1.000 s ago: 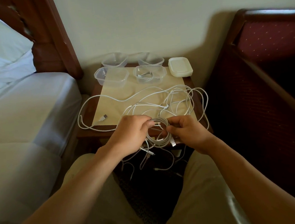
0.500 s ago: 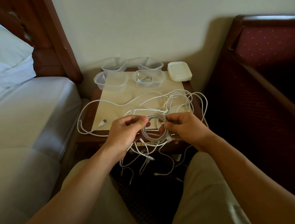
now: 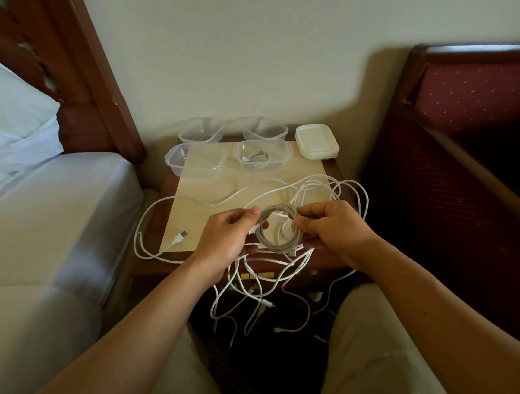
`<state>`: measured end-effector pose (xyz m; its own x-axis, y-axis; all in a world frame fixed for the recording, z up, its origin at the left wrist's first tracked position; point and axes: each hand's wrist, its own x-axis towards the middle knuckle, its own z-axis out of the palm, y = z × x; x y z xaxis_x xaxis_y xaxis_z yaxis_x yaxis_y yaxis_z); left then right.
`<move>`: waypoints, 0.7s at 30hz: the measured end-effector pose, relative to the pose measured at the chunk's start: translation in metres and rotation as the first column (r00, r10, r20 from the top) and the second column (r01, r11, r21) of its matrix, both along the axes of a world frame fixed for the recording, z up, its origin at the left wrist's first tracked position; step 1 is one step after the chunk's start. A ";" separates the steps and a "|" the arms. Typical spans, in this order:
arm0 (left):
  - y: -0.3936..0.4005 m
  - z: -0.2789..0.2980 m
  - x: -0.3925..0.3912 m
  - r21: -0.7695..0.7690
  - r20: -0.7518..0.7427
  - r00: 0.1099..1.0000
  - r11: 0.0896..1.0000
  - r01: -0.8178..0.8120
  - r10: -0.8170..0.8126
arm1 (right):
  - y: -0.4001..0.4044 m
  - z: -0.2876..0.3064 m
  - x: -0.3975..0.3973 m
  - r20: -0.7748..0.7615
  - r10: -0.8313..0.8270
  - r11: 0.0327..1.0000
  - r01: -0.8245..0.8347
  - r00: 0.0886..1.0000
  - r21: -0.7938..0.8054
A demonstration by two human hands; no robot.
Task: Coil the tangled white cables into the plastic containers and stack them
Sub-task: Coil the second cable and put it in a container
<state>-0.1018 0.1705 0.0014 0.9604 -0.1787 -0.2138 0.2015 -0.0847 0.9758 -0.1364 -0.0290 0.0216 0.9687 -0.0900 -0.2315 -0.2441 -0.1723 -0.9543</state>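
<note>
I see the coil [image 3: 279, 229] now raised between my hands, left hand [image 3: 227, 237] and right hand [image 3: 333, 226] both pinching it; winding looks nearly complete.

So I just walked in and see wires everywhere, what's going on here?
A person is winding a white cable into a coil, pinching it with the left hand and right hand above a small bedside table. Loose cables lie across the table and hang off its front. One container already holds a cable; three others look empty, beside stacked lids.
</note>
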 end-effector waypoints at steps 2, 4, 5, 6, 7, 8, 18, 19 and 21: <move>-0.002 0.003 0.011 0.032 0.001 1.000 0.999 -0.028 0.028 | -0.003 0.002 0.008 -0.002 -0.018 1.000 0.018 1.000 0.009; -0.004 0.007 0.023 0.072 0.029 0.998 0.996 -0.057 0.055 | -0.008 0.004 0.018 -0.011 -0.047 0.999 0.047 0.999 0.022; -0.006 0.009 0.030 0.096 0.056 0.996 0.993 -0.068 0.063 | -0.011 0.005 0.024 -0.017 -0.068 0.997 0.069 0.998 0.031; -0.007 0.011 0.037 0.126 0.084 0.994 0.989 -0.076 0.066 | -0.013 0.006 0.031 -0.026 -0.095 0.994 0.096 0.995 0.042; -0.010 0.013 0.045 0.162 0.112 0.992 0.984 -0.079 0.061 | -0.015 0.007 0.039 -0.034 -0.128 0.990 0.130 0.991 0.057; -0.012 0.013 0.053 0.201 0.138 0.989 0.977 -0.077 0.049 | -0.018 0.008 0.048 -0.039 -0.165 0.983 0.167 0.986 0.072; -0.032 0.005 0.152 0.608 0.360 0.927 0.780 -0.147 -0.106 | -0.036 -0.001 0.146 -0.049 -0.370 0.925 0.372 0.928 0.071; -0.032 0.004 0.160 0.639 0.366 0.922 0.755 -0.150 -0.127 | -0.037 -0.001 0.154 -0.035 -0.369 0.928 0.370 0.929 0.042; -0.034 -0.001 0.181 0.696 0.382 0.908 0.699 -0.162 -0.170 | -0.040 -0.001 0.174 -0.002 -0.368 0.930 0.368 0.930 -0.016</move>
<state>0.0790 0.1366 0.0001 0.9837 -0.1401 0.1126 -0.1797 -0.7709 0.6111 0.0376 -0.0686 0.0204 0.8659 -0.4430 -0.2322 -0.2978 -0.0837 -0.9509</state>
